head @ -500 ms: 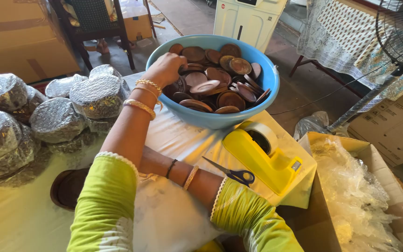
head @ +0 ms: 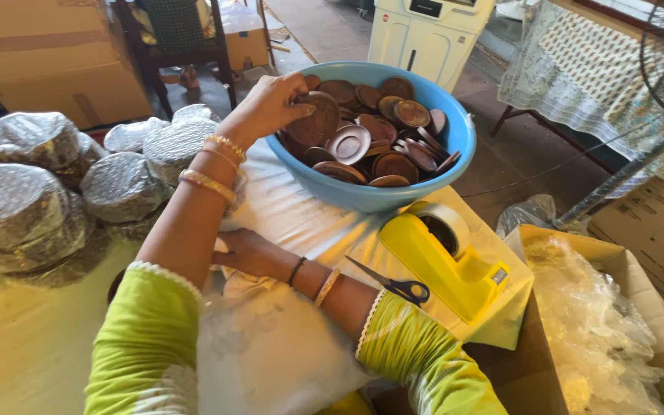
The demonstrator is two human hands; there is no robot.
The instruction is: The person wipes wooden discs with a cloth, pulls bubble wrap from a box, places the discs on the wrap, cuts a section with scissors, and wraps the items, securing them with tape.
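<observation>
One brown round dish (head: 315, 119) is pinched at its rim by the left hand (head: 270, 104), fingers curled shut over it; dish stands tilted on edge at the near-left inside of the blue basin (head: 363, 196), leaning on the pile of brown dishes (head: 382, 138)

Right hand (head: 244, 252) lies flat on the white sheet (head: 286, 223) near the table's middle, fingers loosely spread, holding nothing

Risks as I judge them:
- rim-only pinch, dish could slip back and chip the pile
- stacked dishes sit loose and tilted, pulling one may shift others
- basin sits close to the far edge of the table, a sideways tug could nudge it

Packages:
- bubble-wrapped round bundles (head: 32, 192), silvery, piled along the left edge of the table
- yellow tape dispenser (head: 447, 257) at the right edge, blue-handled scissors (head: 393, 286) just beside it
- open cardboard box (head: 578, 253) of clear plastic bags off the right edge
- brown cartons (head: 55, 54) beyond the far left corner
</observation>
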